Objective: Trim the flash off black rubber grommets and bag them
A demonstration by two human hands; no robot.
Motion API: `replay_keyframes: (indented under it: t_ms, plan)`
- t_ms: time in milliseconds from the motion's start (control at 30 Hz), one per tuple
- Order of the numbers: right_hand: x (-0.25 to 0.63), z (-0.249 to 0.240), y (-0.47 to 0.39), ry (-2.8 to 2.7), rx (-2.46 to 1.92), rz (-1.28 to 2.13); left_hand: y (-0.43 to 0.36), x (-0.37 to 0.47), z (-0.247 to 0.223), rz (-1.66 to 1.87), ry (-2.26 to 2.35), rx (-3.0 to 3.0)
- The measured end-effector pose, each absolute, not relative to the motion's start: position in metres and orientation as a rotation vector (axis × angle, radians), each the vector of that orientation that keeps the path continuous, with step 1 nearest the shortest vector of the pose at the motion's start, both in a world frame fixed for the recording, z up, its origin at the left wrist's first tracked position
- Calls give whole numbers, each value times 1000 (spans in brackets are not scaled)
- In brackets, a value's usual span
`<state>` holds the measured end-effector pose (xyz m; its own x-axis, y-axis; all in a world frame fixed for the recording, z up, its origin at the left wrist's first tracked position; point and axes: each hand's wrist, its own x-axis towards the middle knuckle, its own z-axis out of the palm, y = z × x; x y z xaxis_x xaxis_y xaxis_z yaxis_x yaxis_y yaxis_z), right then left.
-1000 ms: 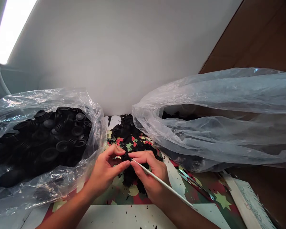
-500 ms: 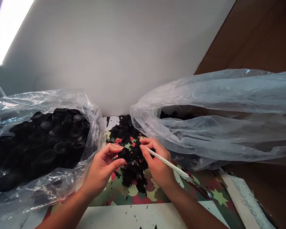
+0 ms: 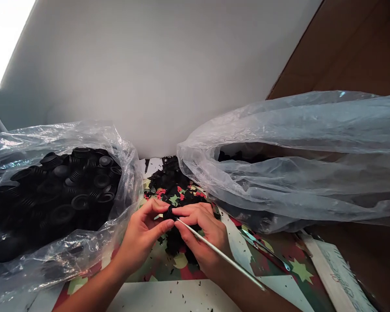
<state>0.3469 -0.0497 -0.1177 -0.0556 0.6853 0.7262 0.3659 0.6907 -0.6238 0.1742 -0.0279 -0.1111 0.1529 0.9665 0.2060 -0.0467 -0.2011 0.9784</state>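
Observation:
My left hand (image 3: 138, 238) pinches a small black ribbed rubber bellows (image 3: 168, 213) between thumb and fingers, above a heap of black scraps. Closed around a slim white stick-like tool (image 3: 222, 255) is my right hand (image 3: 206, 234). The tool's thin tip meets the near side of the bellows, and its other end slants down over my right forearm. The fingertips of my right hand rest at the bellows' right side. My fingers cover part of the bellows, so its full shape is hidden.
A clear plastic bag (image 3: 130, 156) full of black ribbed rubber parts (image 3: 81, 201) lies at left. Another clear bag (image 3: 295, 173) stretches across the right. Black scraps (image 3: 170, 173) litter the patterned tabletop. Metal scissors or tweezers (image 3: 271, 251) lie at right, near a cardboard box (image 3: 354, 47).
My right hand has moved left to meet the bellows, and the white tool has swung so its tip touches it. My left hand stays nearly in place, still holding the bellows.

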Motion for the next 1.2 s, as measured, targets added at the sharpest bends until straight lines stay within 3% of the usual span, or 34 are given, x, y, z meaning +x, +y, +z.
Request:
replay_keyframes:
  t_ms: [267, 400, 867, 1200]
  plan:
    - [336, -125, -50, -1673, -827, 119, -36, 177, -113, 1326, 1023, 1515]
    - [350, -130, -31, -1661, -1010, 22, -40, 179, -110, 1373, 935, 1490]
    - [381, -149, -7, -1735, -1357, 19, -21, 173, -100, 1359, 815, 875]
    - [377, -149, -4, -1804, -1434, 1, -15, 170, -101, 1790, 942, 967]
